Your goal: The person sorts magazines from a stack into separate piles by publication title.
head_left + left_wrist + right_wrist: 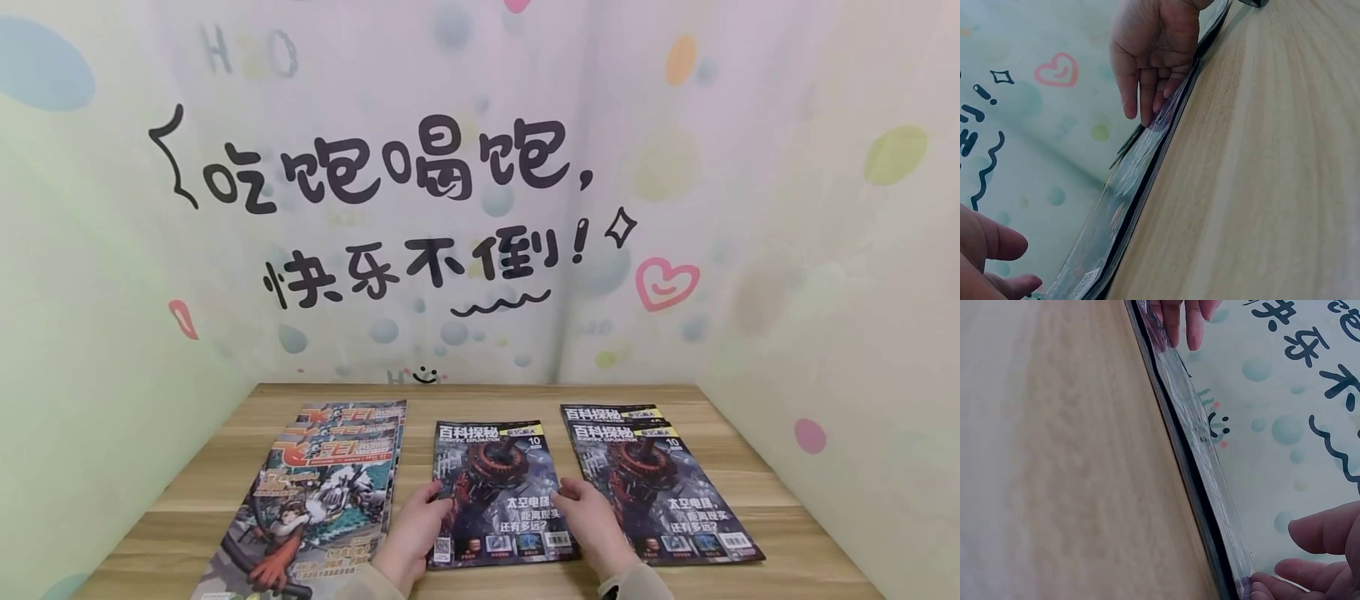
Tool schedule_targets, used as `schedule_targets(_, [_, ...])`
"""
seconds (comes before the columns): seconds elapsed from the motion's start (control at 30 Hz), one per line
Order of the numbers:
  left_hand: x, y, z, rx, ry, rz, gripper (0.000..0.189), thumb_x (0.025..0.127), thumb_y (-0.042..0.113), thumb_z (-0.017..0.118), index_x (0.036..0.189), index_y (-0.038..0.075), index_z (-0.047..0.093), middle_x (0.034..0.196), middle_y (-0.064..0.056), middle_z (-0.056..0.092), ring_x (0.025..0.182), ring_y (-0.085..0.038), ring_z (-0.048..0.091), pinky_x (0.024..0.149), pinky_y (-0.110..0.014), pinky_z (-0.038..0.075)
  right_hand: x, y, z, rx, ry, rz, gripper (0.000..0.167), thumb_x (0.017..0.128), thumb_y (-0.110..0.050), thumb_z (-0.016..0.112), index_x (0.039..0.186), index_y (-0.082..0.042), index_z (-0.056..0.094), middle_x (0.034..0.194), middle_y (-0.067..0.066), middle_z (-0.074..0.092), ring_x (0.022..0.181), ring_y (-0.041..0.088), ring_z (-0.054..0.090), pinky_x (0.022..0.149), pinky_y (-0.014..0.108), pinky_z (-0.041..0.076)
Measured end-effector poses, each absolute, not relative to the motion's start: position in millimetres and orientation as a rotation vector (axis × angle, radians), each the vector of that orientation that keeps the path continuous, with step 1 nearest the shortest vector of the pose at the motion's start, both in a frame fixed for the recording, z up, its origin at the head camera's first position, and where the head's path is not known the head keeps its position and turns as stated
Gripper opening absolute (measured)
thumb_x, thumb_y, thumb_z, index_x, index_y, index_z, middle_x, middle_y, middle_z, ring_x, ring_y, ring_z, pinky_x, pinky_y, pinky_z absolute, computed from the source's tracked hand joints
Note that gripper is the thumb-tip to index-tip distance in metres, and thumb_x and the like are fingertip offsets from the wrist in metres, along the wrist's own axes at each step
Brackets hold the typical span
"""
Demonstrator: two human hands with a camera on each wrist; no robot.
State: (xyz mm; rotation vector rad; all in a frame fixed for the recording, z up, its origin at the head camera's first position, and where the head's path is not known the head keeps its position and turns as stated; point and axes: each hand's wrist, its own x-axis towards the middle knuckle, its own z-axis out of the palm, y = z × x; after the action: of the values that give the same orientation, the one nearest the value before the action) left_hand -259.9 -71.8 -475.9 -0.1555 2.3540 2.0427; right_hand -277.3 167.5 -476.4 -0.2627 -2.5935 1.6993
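A dark magazine [498,479] with a red ring-shaped machine on its cover lies flat on the wooden table, between my hands in the head view. At its left edge is my left hand [416,529], with the fingers loosely extended. My right hand [595,518] touches the opposite edge, its thumb over the cover's side. In the right wrist view, the thumb of my right hand [1329,550] stands apart from the fingers, whose tips meet the magazine's glossy edge [1210,481]. The left wrist view has my left hand [988,256] with thumb and finger spread.
Right of the middle magazine, matching magazines [667,492] overlap in a stack. To the left lies a fanned pile of comic-style magazines [315,508]. A printed curtain wall [480,333] rises behind the table [780,492], with plain side walls at left and right.
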Motion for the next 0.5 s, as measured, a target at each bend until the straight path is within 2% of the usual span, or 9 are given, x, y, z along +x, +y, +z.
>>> schedule_targets(0.33, [-259.2,-72.5,-474.9,-0.156,2.320,2.105,0.053,0.092,0.007,0.047,0.141,-0.009,0.036,0.139,-0.037,0.034,0.120,-0.049,0.040,0.098,-0.060,0.036,-277.8,168.0,-477.4,-0.266,-2.600,1.696,0.047,0.094,-0.013,0.058,0.132,0.013,0.047,0.126,0.030,0.053,0.116,0.044,0.051,0.093,0.054,0.044])
schedule_targets(0.5, [-260.0,-72.5,-476.2,-0.147,2.310,2.145,0.057,0.091,0.002,0.046,0.143,-0.014,0.026,0.144,-0.038,0.027,0.129,-0.053,0.030,0.105,-0.062,0.026,-278.1,167.6,-477.1,-0.275,-2.603,1.706,0.048,0.094,-0.014,0.058,0.132,0.013,0.046,0.127,0.031,0.052,0.116,0.044,0.051,0.093,0.054,0.045])
